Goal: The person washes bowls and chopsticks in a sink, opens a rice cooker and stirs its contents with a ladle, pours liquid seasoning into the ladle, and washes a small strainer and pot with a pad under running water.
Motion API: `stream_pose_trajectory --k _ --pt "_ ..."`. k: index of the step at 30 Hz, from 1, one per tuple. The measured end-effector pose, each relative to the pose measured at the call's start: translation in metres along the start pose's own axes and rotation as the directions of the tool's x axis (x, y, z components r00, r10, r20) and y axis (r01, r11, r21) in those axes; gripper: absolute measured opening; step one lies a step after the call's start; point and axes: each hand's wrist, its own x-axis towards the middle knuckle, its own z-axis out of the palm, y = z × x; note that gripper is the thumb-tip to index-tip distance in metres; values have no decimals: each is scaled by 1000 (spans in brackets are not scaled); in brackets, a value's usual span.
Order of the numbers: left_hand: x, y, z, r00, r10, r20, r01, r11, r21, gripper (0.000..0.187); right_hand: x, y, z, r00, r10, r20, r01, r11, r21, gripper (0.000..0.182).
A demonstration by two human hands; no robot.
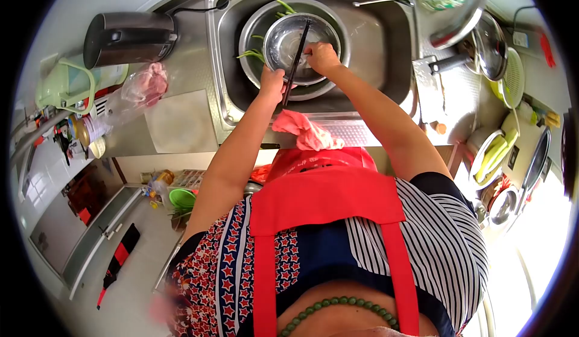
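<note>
While the left hand grips the bowl at seven o'clock, the right hand curls inside toward four, its contents unclear, apparently washing it over the basin, a step whose next move probably calls for steadying the chopsticks lying across.

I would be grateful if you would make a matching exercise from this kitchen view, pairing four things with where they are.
Things:
1. Kettle
2. Pink cloth
3. Small metal bowl
4. Chopsticks

Places:
A. Slanting across the mouth of the bowl
B. At the front edge of the sink, next to the red apron
C. Over the large basin, beside the green stalks
D. On the counter to the left of the sink

Right pairs: 1-D, 2-B, 3-C, 4-A
</note>
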Motion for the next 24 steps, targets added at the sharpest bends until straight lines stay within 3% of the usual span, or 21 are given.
stream_pose_trajectory --k 5,8,11,13,15,16,20,23,24 --pt "49 -30 -34 981 -156 -119 145 985 -96 29 35 -3 47 995 88 -40 -91 993 -79 24" --pt "72 -52 -48 955 -269 -124 244 951 -187 30 48 -1 74 999 29 -18 -33 974 -223 26" --pt "25 -7 -27 897 -438 -67 411 879 -241 25 62 -1 78 994 98 43 -84 965 -247 27" --pt "4 -3 -33 875 -468 123 481 869 -119 26 65 1 71 991 132 -14 -132 978 -162 24" --pt "-9 -5 -39 884 -438 166 450 892 -44 19 61 0 58 984 168 -60 -171 984 -53 22" --pt "-10 -9 -43 904 -401 149 413 909 -52 17 53 -6 52 961 248 -124 -239 968 84 19" --pt "-8 -12 -43 963 -266 42 268 961 -73 11 14 -27 26 944 289 -160 -242 935 260 18" --pt "-7 -11 -40 965 -261 28 263 958 -114 9 -7 -45 30 967 203 -152 -117 889 443 18" --pt "-6 -11 -38 962 -269 40 272 954 -123 9 -11 -48 38 990 90 -110 -39 918 394 18"
